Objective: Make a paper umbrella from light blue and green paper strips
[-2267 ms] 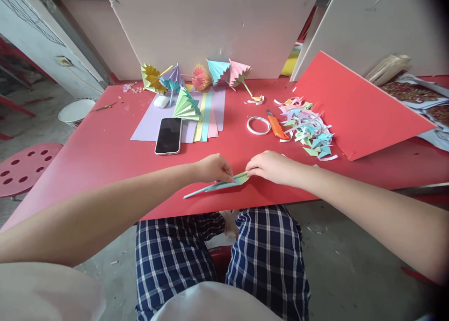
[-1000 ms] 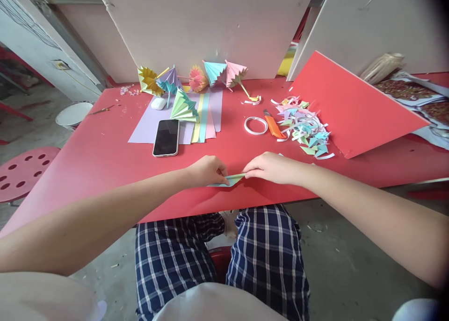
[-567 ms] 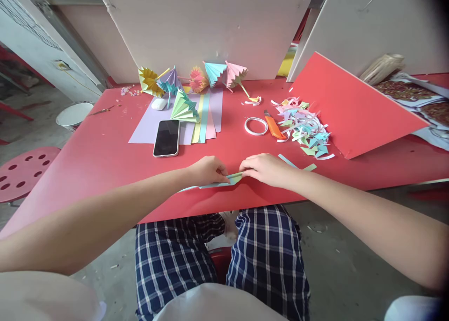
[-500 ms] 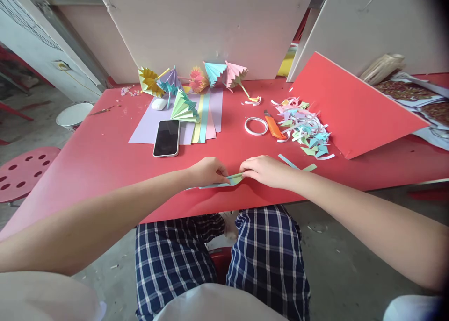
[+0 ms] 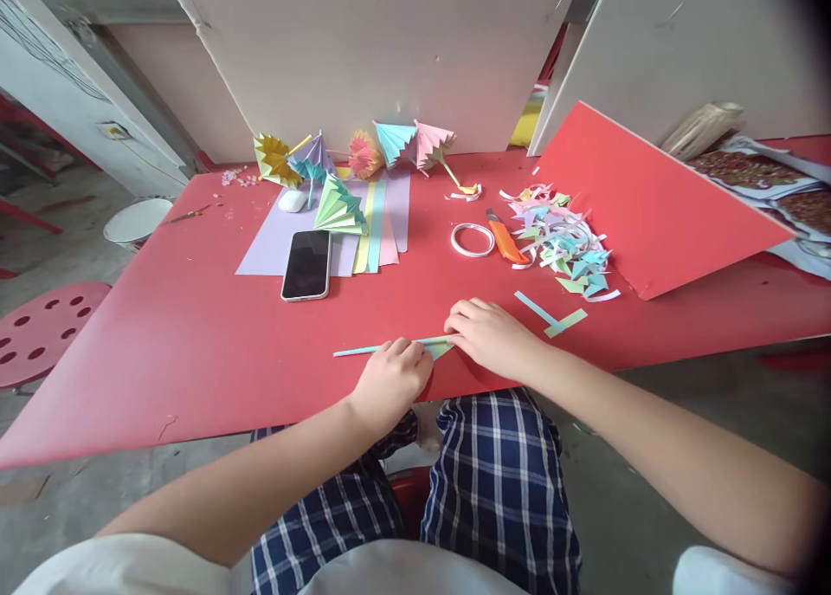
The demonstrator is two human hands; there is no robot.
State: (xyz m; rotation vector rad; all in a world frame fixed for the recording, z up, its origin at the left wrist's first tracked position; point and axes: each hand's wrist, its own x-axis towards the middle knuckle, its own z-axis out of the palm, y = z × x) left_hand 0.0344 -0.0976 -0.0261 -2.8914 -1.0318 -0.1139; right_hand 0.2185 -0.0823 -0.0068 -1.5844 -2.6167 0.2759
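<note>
1. A red table (image 5: 214, 335) spreads across the scene, with a pale wall panel (image 5: 376, 58) at its far edge. On the floor to the left are a pink stool (image 5: 48, 331) with round holes and a white bucket (image 5: 138, 223).
2. At the near edge, around the middle, a thin paper roll (image 5: 354, 351) lies across the table, its pale blue left end sticking out bare. Folded green paper (image 5: 441, 351) shows on its near side, between the hands.
3. The left hand (image 5: 393, 378) covers the middle of the roll, fingers bent and close together. Its thumb is hidden, so I cannot tell whether it grips or only presses.
4. The right hand (image 5: 490, 339) has its fingertips drawn in narrow, pinching the right end of the roll.
5. Just right of that hand, a blue strip (image 5: 536, 307) and a green strip (image 5: 567, 323) meet at an angle.
6. Farther back on the right are a white ring (image 5: 473, 254), an orange cutter (image 5: 506, 238), a heap of paper scraps (image 5: 558, 231) and a tilted red board (image 5: 655, 205).
7. Far left of centre, a phone (image 5: 307, 266) lies by a lilac sheet (image 5: 266, 248); a green pleated fan (image 5: 341, 207) rests beyond it. Small paper umbrellas, one blue (image 5: 395, 142) and one pink (image 5: 434, 143), stand along the far edge.
</note>
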